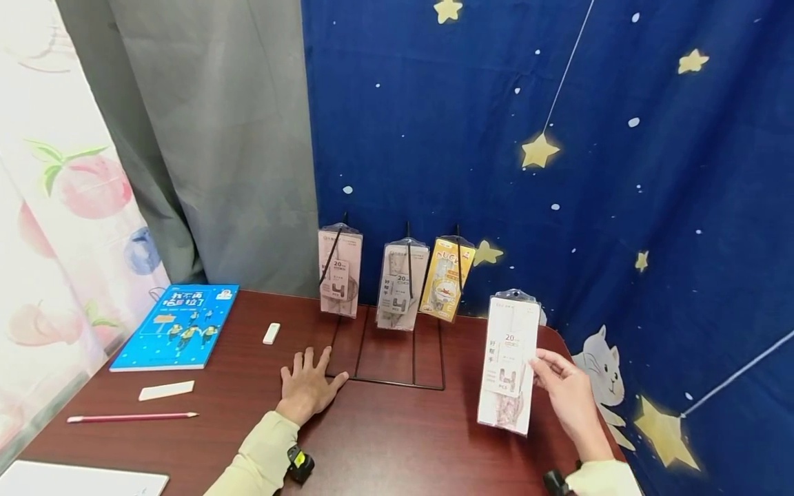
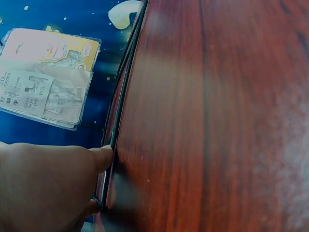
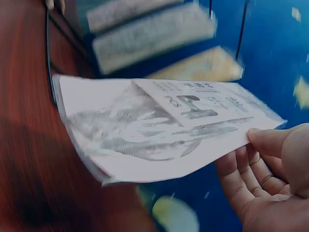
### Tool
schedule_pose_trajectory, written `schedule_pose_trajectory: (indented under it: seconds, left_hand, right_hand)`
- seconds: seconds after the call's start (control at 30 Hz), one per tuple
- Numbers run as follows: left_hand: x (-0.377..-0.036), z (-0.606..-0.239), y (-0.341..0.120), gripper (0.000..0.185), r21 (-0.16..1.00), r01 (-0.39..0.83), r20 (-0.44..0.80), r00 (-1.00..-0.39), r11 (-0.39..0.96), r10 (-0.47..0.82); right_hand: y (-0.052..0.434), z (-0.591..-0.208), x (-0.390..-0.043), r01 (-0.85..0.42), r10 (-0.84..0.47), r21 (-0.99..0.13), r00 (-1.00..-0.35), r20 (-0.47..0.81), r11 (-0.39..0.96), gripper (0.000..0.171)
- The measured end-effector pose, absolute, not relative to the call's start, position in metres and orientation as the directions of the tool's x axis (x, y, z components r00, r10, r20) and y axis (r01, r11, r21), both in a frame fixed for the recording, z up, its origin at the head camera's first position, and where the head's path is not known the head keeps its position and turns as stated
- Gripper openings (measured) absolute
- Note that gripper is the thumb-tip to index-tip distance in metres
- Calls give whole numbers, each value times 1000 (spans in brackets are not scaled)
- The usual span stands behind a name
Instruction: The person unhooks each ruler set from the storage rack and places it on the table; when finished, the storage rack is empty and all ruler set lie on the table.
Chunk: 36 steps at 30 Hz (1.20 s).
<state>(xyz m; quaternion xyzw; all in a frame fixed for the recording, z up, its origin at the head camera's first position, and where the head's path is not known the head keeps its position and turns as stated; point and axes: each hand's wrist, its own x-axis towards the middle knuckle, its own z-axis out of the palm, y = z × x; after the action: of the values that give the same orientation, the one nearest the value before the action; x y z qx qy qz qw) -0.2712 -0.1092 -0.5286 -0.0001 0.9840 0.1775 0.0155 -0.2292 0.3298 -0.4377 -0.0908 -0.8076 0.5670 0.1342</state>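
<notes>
My right hand (image 1: pixel 567 396) pinches the right edge of a pinkish-white hanging packet (image 1: pixel 510 362), marked 20 and PCS, above the table's right side. In the right wrist view the thumb lies on the packet's face, fingers behind it. A black wire display rack (image 1: pixel 397 382) stands at the back of the table. From its hooks hang two similar pale packets (image 1: pixel 340 275) and a yellow DUCK packet (image 1: pixel 448 279). My left hand (image 1: pixel 308 387) lies with fingers spread at the rack base's left front corner. In the left wrist view its thumb touches the base wire (image 2: pixel 116 130).
On the table's left lie a blue book (image 1: pixel 176 327), a small white eraser-like block (image 1: pixel 271 333), a white strip (image 1: pixel 166 390), a red pencil (image 1: pixel 133 417) and a white sheet or pad (image 1: pixel 80 480). A blue starry curtain (image 1: pixel 434 138) hangs close behind the rack.
</notes>
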Motion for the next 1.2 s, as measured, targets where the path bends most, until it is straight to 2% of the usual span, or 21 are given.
schedule_pose_trajectory:
  seconds: [0.13,0.3,0.6,0.9,1.03,1.2]
  left_hand:
    - [-271,-528,-110,72,339,-5,-31,-999,941,6]
    - [-271,-528,-109,72,336,-3,-35,-999,942,9]
    - [-269,-526,-108,73,341,-16,-45,-999,940,-1]
    - [-268,-526,-107,71,329,-8,-19,-1000,944,-2]
    - [-268,-526,-106,71,336,-8,-13,-1000,942,-4]
    - [-269,-528,-107,72,333,-8,-16,-1000,943,-2]
  right_hand:
    - [353,-456,-263,64,299,-964,-954,17,259,48]
    - [367,-486,-297,111,289,-978,-956,-55,179,49]
    - [365,-517,-322,157,245,-983,-961,-131,90,46]
    - [357,-539,-334,111,297,-965,-954,-36,238,37]
    - [352,-543,-333,87,337,-926,-941,46,369,31]
    - [344,-543,-329,90,381,-820,-910,162,565,25]
